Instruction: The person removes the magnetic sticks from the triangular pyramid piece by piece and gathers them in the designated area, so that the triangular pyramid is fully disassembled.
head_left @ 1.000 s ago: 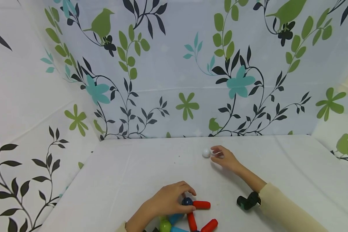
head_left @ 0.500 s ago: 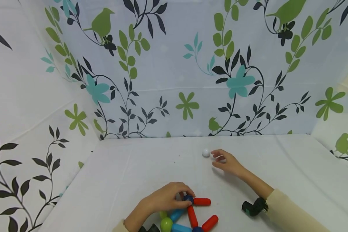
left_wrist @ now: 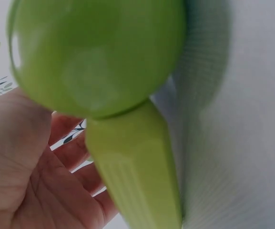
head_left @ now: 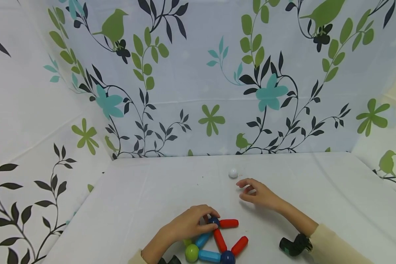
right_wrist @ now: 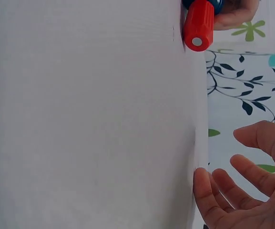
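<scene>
1 navy ball (head_left: 213,221) is being pinched by the left hand (head_left: 190,224), well inside the worktop's (head_left: 151,194) far edge; nothing is being held by the right hand's (head_left: 260,195) loosely parted fingers (right_wrist: 208,194). Light pressure is being advised.

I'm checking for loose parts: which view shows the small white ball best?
The head view: the small white ball appears whole and uncovered on the white table, near the right hand. Neither wrist view shows it.

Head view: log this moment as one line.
left hand: grips farther dark-blue ball | right hand: empty, fingers apart | white ball: on table, untouched
</scene>
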Available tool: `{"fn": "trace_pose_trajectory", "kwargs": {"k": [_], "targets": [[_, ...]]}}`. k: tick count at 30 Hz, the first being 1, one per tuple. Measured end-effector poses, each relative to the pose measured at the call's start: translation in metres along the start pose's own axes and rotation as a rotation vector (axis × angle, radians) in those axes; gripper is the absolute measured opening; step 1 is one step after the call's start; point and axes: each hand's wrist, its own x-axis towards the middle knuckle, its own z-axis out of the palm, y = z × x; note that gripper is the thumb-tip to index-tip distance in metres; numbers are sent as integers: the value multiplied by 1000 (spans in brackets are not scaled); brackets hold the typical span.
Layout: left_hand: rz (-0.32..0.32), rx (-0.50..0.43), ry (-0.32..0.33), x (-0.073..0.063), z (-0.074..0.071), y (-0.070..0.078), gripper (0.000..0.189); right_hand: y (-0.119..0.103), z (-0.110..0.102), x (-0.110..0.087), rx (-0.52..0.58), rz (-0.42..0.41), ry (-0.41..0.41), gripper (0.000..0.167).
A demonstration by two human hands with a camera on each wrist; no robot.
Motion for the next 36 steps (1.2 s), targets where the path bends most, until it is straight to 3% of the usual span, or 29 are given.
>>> {"fn": "trace_pose_trajectory", "kwargs": {"k": [29,36], "targets": [[23,44,9,1,1,-2,33,-27,24,-12,130,-125,-322,25],[16,68,14,0,2,-2,34,-24,29,-11,93,-192,-364,26]]}}
